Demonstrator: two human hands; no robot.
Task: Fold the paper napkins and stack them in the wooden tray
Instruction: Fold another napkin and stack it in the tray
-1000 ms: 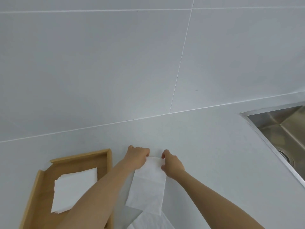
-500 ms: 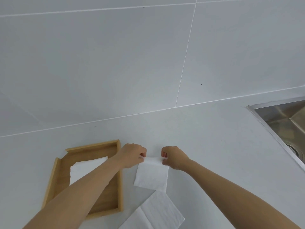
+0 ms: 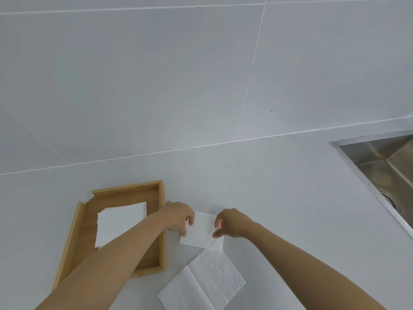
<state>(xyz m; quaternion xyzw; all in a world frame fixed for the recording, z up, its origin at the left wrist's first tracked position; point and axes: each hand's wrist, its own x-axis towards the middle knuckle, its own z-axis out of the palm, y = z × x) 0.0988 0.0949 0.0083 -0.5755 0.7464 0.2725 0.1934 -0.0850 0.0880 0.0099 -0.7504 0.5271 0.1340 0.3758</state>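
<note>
The tray [image 3: 162, 220] sits on the counter [image 3: 279, 175] at about 8 o'clock in view, holding a stack [image 3: 121, 222] of folded white napkins against its far side; the left forearm crosses over its near right corner. Just right of the tray, both hands pinch one folded napkin [image 3: 202, 230] flat on the counter: the left hand [image 3: 177, 217] clamps its left edge, the right hand [image 3: 233, 222] its right edge. An open napkin [image 3: 201, 283] lies at 6 o'clock, touching the folded one's near corner. A steel sink [image 3: 380, 166] is at 3 o'clock. Since half a second ago the hands have drawn slightly further apart and the napkin between them looks shorter, folded smaller.
</note>
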